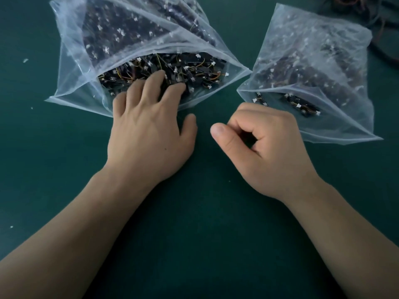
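Small black wired parts [194, 71] heaped in the gaping mouth of a clear plastic bag [71, 67], toward the tabletop's [194, 212] far left corner. Light, loose, likely to snag by the thin wires; best pinched by the stiff body. Left hand [149, 134] spread over them, fingers clasping nothing. Right hand [269, 147] clenched on nothing, beside a second bag [313, 50].

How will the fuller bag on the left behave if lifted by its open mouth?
Probably floppy: the thin clear bag is creased and sagging. Likely heavy, packed with wired parts. Loose pieces at the mouth may spill.
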A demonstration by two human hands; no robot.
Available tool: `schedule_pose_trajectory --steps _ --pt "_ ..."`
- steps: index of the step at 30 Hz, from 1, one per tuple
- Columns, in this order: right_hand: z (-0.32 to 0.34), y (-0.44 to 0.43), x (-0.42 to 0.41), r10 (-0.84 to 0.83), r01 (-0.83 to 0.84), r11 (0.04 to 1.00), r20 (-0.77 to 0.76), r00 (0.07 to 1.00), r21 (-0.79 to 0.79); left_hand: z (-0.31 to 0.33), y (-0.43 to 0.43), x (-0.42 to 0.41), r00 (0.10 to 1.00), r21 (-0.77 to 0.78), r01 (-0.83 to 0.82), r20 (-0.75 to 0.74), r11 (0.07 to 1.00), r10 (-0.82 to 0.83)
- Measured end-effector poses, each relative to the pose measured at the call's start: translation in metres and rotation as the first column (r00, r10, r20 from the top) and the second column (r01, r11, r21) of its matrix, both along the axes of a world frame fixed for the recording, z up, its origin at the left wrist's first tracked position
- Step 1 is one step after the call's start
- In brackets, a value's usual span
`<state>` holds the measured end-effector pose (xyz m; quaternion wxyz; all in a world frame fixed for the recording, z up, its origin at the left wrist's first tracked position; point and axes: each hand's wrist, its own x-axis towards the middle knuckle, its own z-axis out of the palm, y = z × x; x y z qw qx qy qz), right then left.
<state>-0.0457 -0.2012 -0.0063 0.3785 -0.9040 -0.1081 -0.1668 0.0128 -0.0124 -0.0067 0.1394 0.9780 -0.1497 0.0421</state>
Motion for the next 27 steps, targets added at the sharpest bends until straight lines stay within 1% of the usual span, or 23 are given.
schedule_pose_trajectory --steps 7,10,13,16,20,24,26,27 --pt "0.000 -0.001 -0.001 0.012 -0.011 1.000 -0.042 0.999 0.020 -0.005 -0.003 -0.008 1.000 0.011 0.024 -0.006 1.000 -0.024" --pt "0.000 -0.001 -0.001 0.001 0.000 1.000 -0.062 0.998 0.017 -0.004 -0.003 -0.007 0.998 -0.029 -0.063 0.020 0.998 0.063" --pt "0.001 -0.002 -0.002 0.005 -0.003 1.000 -0.068 0.998 0.024 -0.002 -0.001 -0.004 0.991 -0.032 -0.135 -0.005 0.990 0.135" --pt "0.000 0.000 -0.002 0.017 -0.016 1.000 -0.073 0.997 0.016 -0.001 0.000 -0.005 0.993 -0.009 -0.115 0.014 0.993 0.115" --pt "0.001 0.002 -0.002 0.023 -0.024 1.000 -0.095 0.995 -0.011 0.001 0.002 -0.007 0.994 -0.023 -0.097 0.038 0.995 0.098" --pt "0.004 0.001 -0.003 0.032 -0.032 0.999 -0.116 0.993 0.004 0.001 0.001 -0.004 0.990 -0.097 -0.136 0.036 0.986 0.140" --pt "0.003 0.001 -0.003 0.036 -0.037 0.999 -0.125 0.992 -0.002 0.002 0.004 0.007 0.983 -0.089 -0.181 0.024 0.980 0.183" --pt "0.003 0.001 -0.003 0.039 -0.041 0.999 -0.127 0.991 -0.013 0.005 0.005 0.015 0.978 -0.081 -0.209 -0.005 0.975 0.209"
